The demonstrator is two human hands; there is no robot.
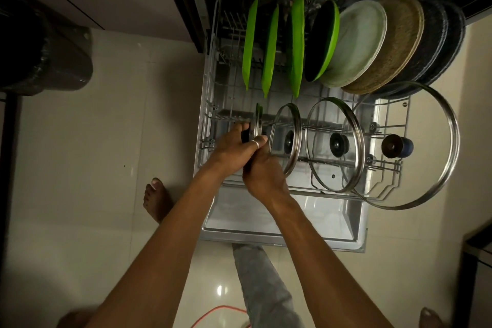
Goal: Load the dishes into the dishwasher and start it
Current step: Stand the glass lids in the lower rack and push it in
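Note:
The dishwasher's lower rack (213, 82) is pulled out over the open door (332, 221). Green plates (270, 48), a white plate (359, 40), a woven plate (399, 42) and dark plates (436, 42) stand on edge along the back row. Three glass lids (332, 120) stand upright in the front row. At the front left a small steel-rimmed lid (257, 122) stands edge-on. My left hand (231, 146) grips its black knob, and my right hand (262, 170) holds its lower rim.
A black bin (40, 42) stands on the tiled floor at the left. My bare feet (157, 197) and a grey trouser leg (261, 282) are below the door. An orange cable (218, 311) lies on the floor near the bottom edge.

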